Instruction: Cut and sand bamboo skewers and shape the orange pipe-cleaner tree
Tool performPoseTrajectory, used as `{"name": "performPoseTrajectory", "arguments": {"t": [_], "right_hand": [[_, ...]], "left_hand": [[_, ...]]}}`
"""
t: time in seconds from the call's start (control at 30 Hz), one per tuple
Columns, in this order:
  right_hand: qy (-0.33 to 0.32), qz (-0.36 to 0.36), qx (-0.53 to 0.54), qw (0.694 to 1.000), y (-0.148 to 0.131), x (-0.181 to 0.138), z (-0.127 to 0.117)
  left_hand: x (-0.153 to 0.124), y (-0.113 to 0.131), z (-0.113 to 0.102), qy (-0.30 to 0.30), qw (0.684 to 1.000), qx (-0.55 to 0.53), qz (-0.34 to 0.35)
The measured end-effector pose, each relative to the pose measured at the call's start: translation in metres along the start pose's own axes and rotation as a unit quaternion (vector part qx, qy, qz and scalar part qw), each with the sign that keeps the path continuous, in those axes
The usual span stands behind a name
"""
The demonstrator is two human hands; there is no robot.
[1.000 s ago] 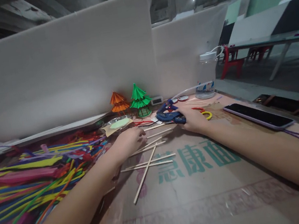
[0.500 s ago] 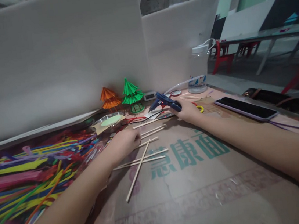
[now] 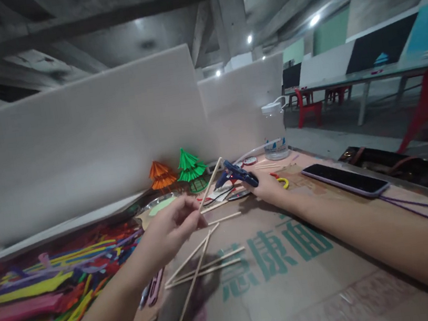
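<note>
My left hand (image 3: 180, 221) pinches a thin wooden stick (image 3: 212, 183), which slants up and to the right above the cardboard. My right hand (image 3: 266, 187) is wrapped round the handle of a dark blue hot glue gun (image 3: 236, 172), its nozzle pointing left over a small white paper (image 3: 221, 194). The top of the stick is close to the glue gun; whether they touch I cannot tell. Below my left hand several more wooden sticks (image 3: 209, 268) lie crossed on the printed cardboard (image 3: 296, 292).
Colourful pipe cleaners (image 3: 38, 297) cover the left side. At the back stand an orange paper tree (image 3: 161, 176) and a green paper tree (image 3: 190, 168). A water bottle (image 3: 274, 131), yellow-handled scissors (image 3: 282, 183) and a phone (image 3: 344, 179) are on the right.
My left hand has lifted a wooden stick off the cardboard and raised it toward the glue gun. My right hand keeps its grip on the gun. The camera has tilted upward.
</note>
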State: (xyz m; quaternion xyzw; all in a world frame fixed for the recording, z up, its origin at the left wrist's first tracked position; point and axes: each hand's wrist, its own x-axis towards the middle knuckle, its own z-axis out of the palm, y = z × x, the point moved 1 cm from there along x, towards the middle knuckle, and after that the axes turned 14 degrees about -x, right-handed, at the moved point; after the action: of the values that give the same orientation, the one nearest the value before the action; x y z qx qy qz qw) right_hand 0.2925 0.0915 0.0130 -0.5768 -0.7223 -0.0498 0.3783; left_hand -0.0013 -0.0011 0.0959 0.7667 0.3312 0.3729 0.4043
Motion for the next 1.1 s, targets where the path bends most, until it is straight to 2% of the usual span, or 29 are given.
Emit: {"name": "performPoseTrajectory", "arguments": {"t": [0.27,0.37,0.47,0.63,0.77,0.9,1.1], "right_hand": [[0.024,-0.006,0.019,1.0,-0.001,0.003,-0.004],[0.053,-0.044,0.044,0.997,-0.008,0.013,-0.022],[0.09,-0.097,0.062,0.989,-0.021,0.021,-0.05],[0.13,-0.212,0.052,0.967,-0.048,0.021,-0.088],[0.129,-0.213,0.058,0.967,-0.06,0.017,-0.096],[0.139,-0.239,0.017,0.961,-0.063,0.015,-0.098],[0.222,-0.304,-0.087,0.923,-0.069,0.012,-0.113]], "left_hand": [[-0.005,0.004,0.006,-0.02,0.999,-0.041,0.005],[-0.005,0.007,0.003,-0.001,0.999,-0.037,0.01],[-0.005,0.012,0.0,0.028,0.999,-0.029,0.013],[-0.006,0.023,0.0,0.061,0.997,-0.035,0.026],[-0.008,0.03,0.003,0.053,0.996,-0.061,0.022],[-0.007,0.028,0.001,0.062,0.997,-0.031,0.031],[-0.004,0.008,-0.009,0.068,0.996,0.004,0.056]]}}
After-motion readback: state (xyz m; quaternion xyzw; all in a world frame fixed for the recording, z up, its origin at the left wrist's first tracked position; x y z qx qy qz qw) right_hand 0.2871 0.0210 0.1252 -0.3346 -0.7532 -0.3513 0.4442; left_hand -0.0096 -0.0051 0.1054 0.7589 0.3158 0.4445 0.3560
